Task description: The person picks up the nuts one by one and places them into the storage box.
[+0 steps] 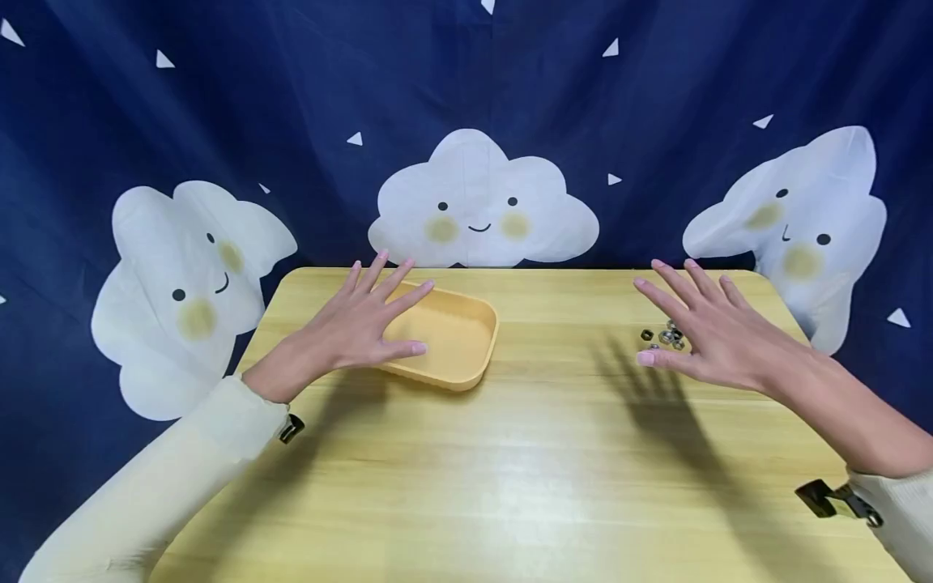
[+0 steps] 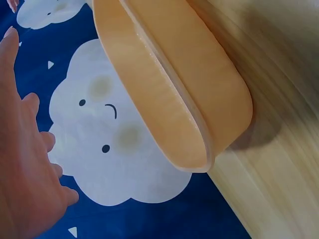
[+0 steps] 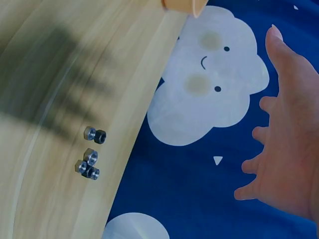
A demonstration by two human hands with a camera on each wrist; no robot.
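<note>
My left hand (image 1: 357,324) hovers over the left side of a shallow orange tray (image 1: 455,340), fingers spread and holding nothing. The left wrist view shows the tray (image 2: 229,94) from its side, apart from the hand (image 2: 25,164). On the right, my other hand (image 1: 717,336) is raised above the table with its fingers fanned out, nothing in it. Several small metal nuts (image 1: 646,334) lie on the wood near its thumb and partly behind it. In the right wrist view those nuts (image 3: 90,157) form a loose cluster, some silver and some dark.
The light wooden table (image 1: 510,470) has rounded far corners. Behind it hangs a dark blue curtain (image 1: 306,105) with smiling clouds and small white triangles. A black clip (image 1: 291,427) sits at the left cuff, another (image 1: 838,502) at the right.
</note>
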